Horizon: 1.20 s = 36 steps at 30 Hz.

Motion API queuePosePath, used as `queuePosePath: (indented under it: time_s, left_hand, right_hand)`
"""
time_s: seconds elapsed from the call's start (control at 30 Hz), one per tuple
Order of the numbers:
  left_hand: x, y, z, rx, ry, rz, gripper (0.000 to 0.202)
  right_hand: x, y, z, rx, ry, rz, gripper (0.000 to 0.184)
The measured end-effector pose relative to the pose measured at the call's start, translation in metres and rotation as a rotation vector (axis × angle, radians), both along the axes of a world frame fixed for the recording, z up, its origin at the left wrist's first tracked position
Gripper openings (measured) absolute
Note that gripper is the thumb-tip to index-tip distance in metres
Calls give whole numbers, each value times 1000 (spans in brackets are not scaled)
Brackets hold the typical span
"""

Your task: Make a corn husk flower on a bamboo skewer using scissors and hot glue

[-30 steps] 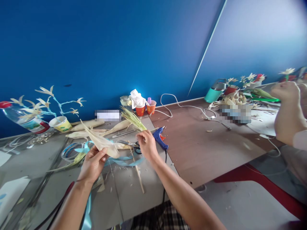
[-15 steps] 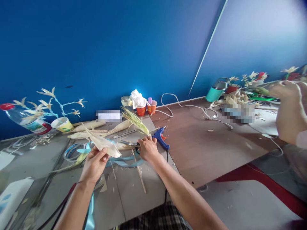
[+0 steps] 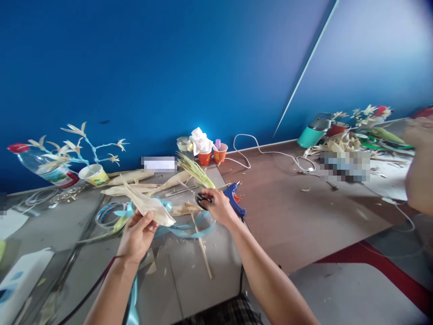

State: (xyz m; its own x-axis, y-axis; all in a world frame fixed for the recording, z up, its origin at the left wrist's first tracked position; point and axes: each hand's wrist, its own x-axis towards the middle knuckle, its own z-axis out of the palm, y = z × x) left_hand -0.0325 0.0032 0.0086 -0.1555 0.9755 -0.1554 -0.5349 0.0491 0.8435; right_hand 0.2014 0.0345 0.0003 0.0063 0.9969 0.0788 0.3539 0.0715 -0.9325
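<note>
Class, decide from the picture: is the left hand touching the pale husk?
Touching. The head view shows the left hand gripping the pale husk near its broader end, no gap between.

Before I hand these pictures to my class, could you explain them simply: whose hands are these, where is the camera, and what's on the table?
There is no machine: a person wears one camera on the head, looking forward and down, and works bare-handed. The left hand holds a pale husk; the right hand grips black-handled scissors. On the table lie blue ribbon, a thin stick and a blue glue gun. The arm at the far right is another person's.
</note>
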Motion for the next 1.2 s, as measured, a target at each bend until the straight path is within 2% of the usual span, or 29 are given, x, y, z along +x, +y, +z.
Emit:
queuePosePath:
  time_s: [0.1, 0.17, 0.23, 0.33, 0.47, 0.57, 0.7, 0.8, 0.9, 1.0, 1.2]
  left_hand:
    - [-3, 2, -3, 20, -19, 12, 21]
    - [-4, 4, -4, 36, -24, 3, 20]
    - [-5, 6, -5, 54, -14, -7, 19]
    - [-6, 7, -5, 85, 6, -25, 16]
    - [-6, 8, -5, 119, 31, -3, 18]
    - [-5, 9, -5, 124, 63, 30, 20]
    - [-2, 9, -6, 97, 128, 52, 21]
    - [1, 8, -8, 77, 195, 54, 21]
    - [2, 8, -10, 51, 267, 24, 21]
    - [2, 6, -12, 36, 334, -32, 22]
    - [4, 6, -16, 33, 549, -162, 26]
  right_hand:
    - [1, 4, 1, -70, 595, 35, 27]
    - [-1, 4, 1, -114, 874, 62, 30]
    - [-3, 3, 2, -158, 983, 77, 33]
    - [-5, 1, 4, -219, 963, 98, 34]
    - [-5, 1, 2, -233, 868, 111, 39]
    - [-5, 3, -4, -145, 696, 80, 39]
    - [-7, 3, -14, 95, 213, -6, 37]
    - [-9, 1, -19, 145, -134, -51, 44]
    - [-12, 0, -21, 193, -365, -40, 47]
    - [-15, 0, -21, 230, -546, 0, 31]
    - [-25, -1, -18, 270, -757, 86, 25]
